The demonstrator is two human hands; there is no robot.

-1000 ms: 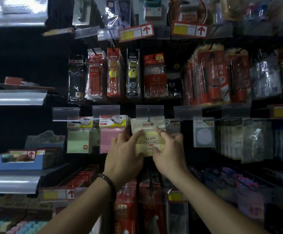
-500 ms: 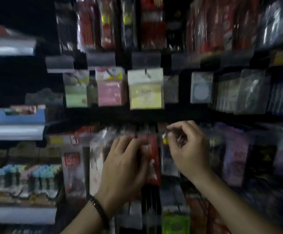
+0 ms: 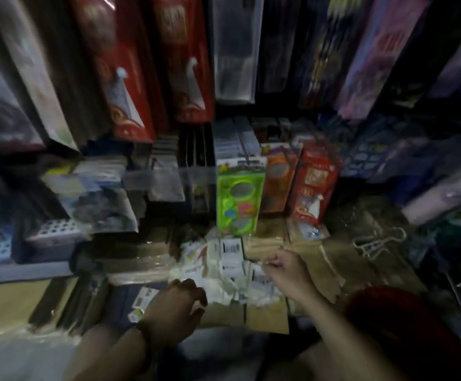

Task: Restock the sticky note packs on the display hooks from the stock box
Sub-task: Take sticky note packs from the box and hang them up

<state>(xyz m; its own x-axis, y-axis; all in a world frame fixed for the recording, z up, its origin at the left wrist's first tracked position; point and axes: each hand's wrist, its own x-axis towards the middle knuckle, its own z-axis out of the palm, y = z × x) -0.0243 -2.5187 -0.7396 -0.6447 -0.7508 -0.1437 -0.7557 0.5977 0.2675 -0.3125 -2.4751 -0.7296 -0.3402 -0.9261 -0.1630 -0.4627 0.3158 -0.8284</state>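
Note:
The view is blurred and points down at the stock box (image 3: 267, 318), a brown cardboard carton low in front of me. Inside it lies a loose heap of sticky note packs (image 3: 230, 253), pale and clear-wrapped with barcode labels facing up. My right hand (image 3: 288, 272) rests on the heap's right side, its fingertips pinched on the edge of one pack (image 3: 261, 277). My left hand (image 3: 175, 307), with a dark bracelet at the wrist, hovers at the heap's left edge with fingers curled and nothing in it. The display hooks are out of view.
A green toy pack (image 3: 237, 199), an orange pack (image 3: 277, 182) and a red pack (image 3: 314, 182) stand just behind the box. Long red boxes (image 3: 130, 78) hang above. A bag of binder clips (image 3: 375, 240) lies to the right. A red shape (image 3: 405, 328) fills the lower right.
Both hands have left the yellow pack on its hook. The view swung down from the hooks to the stock box, where my right hand now pinches a pack.

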